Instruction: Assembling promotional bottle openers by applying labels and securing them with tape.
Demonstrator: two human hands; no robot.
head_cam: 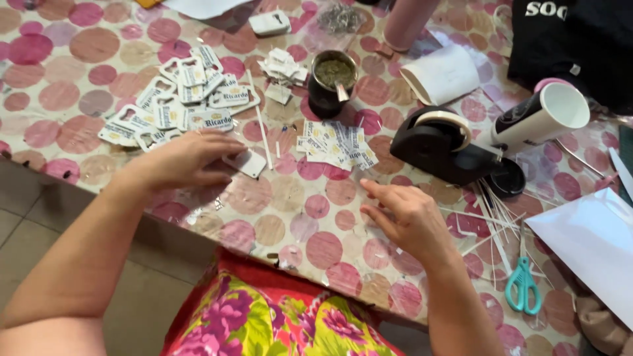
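We pinned a small white tag [245,163] under our left hand [188,160], left of centre on the desk [290,217]. Our right hand [409,217] hovered spread and empty, lower right of centre, near thin white sticks [491,221].

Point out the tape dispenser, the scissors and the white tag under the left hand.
tape dispenser [438,148]: head view, on its black body below the tape roll.
scissors [523,285]: head view, on the teal handles.
white tag [247,162]: head view, on the part showing past the left hand [188,158].
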